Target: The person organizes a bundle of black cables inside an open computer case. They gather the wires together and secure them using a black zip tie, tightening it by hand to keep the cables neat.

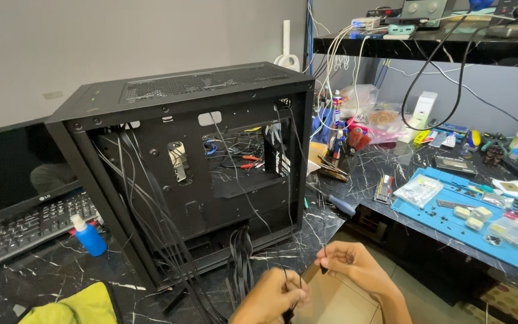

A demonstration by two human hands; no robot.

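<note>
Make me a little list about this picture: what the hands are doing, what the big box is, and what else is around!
place: black marble-look desk
big box: black computer case, side open, cables hanging out
left hand: pinching thin black cables
right hand: pinching a thin black wire end
near the case: blue bottle, keyboard, monitor, screwdriver
right side: blue work mat with small parts
bottom left: yellow cloth

Case (169,114): matt black metal, perforated top
Desk (43,276): glossy black marble look, white veins
Cables (241,264): smooth black plastic sheath
Mat (451,225), three o'clock: matt blue rubbery
Bottle (88,237): shiny blue plastic
</note>
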